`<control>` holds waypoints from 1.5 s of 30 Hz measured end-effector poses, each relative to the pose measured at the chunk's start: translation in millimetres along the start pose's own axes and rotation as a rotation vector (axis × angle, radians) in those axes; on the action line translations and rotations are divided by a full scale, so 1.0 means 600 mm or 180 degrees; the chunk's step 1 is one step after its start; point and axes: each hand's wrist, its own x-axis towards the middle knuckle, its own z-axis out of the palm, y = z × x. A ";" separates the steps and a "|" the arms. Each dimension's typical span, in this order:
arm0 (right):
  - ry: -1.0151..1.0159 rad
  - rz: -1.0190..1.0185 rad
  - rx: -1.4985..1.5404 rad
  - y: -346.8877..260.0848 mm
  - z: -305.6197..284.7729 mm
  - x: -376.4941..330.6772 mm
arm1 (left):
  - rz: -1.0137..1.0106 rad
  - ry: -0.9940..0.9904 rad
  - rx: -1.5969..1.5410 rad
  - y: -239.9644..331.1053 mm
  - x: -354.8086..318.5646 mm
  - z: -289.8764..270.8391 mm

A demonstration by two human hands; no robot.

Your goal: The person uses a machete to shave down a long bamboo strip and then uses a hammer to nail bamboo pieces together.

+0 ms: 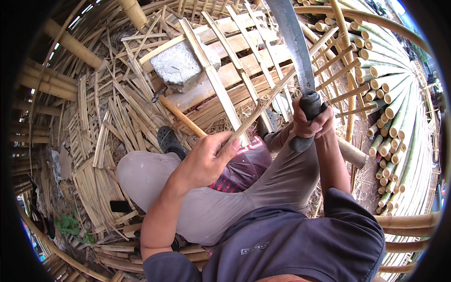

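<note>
I see the left hand (204, 162) pinching 1 strip (261, 108). The right hand (314, 121) is wrapped tight round the handle (310, 104) of a big knife (300, 61). The strip's far end is just beside the knife. The shirt (300, 244) has 1 small lettered label (255, 248); the red cloth (235, 175) has white print.

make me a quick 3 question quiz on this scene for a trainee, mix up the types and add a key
1. Multiple choice: what does the person's right hand grip?
A) a hammer
B) a long knife
C) a saw

2. True or false: the grey stone block lies to the left of the long knife in the picture.

3. Fill the gap: the left hand holds a narrow bamboo ____.

Key: 1. B; 2. True; 3. Strip, that is, the bamboo strip angled up and away from the fingers toward the blade.
</note>
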 end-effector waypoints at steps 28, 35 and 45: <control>0.2278 -0.0856 -0.3503 -0.002 0.121 0.053 | 0.0271 0.1113 0.0904 0.005 0.004 -0.006; 0.1831 -0.0907 -0.4882 0.034 0.102 0.084 | 0.0209 0.1005 0.0854 0.001 0.006 0.005; 0.1885 -0.1072 -0.5353 0.047 0.114 0.088 | 0.0197 0.0982 0.0928 -0.003 -0.001 0.009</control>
